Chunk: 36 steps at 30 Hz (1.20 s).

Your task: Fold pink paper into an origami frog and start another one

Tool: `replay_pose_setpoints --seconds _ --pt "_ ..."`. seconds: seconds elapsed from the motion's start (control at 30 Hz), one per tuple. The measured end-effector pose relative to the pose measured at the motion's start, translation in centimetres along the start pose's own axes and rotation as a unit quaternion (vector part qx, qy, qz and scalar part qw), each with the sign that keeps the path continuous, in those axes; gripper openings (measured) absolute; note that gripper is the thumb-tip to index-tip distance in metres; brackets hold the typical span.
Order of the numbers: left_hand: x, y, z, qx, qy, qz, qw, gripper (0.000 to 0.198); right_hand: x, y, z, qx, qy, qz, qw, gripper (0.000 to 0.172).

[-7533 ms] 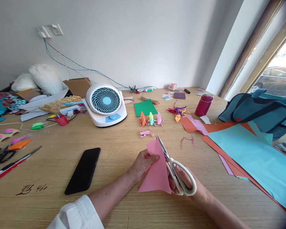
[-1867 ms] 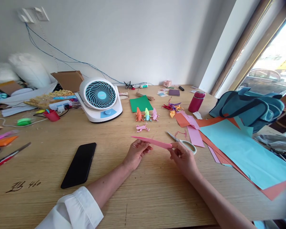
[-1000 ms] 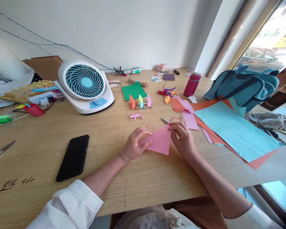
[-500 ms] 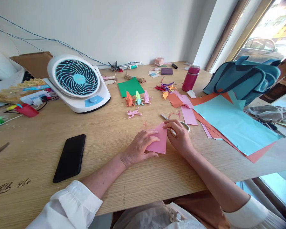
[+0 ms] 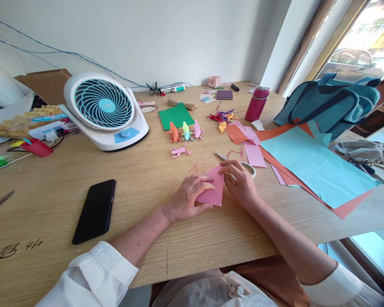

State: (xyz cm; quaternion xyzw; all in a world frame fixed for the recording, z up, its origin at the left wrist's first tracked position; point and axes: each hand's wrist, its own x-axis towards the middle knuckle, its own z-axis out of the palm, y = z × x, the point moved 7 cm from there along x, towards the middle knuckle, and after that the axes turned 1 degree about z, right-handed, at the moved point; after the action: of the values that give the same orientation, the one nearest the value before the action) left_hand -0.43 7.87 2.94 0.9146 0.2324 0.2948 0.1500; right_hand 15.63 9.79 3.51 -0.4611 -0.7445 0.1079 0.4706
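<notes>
A pink sheet of paper (image 5: 215,192) lies between my hands near the table's front edge. My left hand (image 5: 192,197) holds it from the left, fingers across its face and thumb along the lower edge. At the upper right corner, my right hand (image 5: 240,181) pinches the paper between thumb and fingers. Scissors (image 5: 252,169) rest just behind my right hand, which partly covers them. Beyond my hands lies a pink folded paper figure (image 5: 181,151). Orange (image 5: 174,132), green (image 5: 186,131) and pink (image 5: 197,129) folded figures stand in a row behind it.
A white fan (image 5: 105,111) stands at the back left and a black phone (image 5: 94,211) lies at front left. Light blue paper (image 5: 316,164) covers orange sheets at right. A red bottle (image 5: 257,105), a teal bag (image 5: 326,104) and green paper (image 5: 176,116) are farther back.
</notes>
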Motion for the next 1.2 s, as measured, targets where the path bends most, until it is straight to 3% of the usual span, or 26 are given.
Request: replay_pose_setpoints --seconds 0.83,1.1,1.2 --pt "0.0 0.2 0.1 -0.015 -0.009 -0.005 1.000 0.040 -0.2 0.1 0.8 -0.013 -0.068 -0.003 0.998 0.031" --pt "0.0 -0.4 0.3 -0.045 -0.017 -0.050 0.998 0.033 -0.4 0.8 1.3 -0.054 -0.135 -0.011 0.989 0.035" --pt "-0.1 -0.5 0.3 -0.047 -0.019 -0.048 0.998 0.041 -0.5 0.9 1.5 -0.066 -0.151 -0.007 0.986 0.034"
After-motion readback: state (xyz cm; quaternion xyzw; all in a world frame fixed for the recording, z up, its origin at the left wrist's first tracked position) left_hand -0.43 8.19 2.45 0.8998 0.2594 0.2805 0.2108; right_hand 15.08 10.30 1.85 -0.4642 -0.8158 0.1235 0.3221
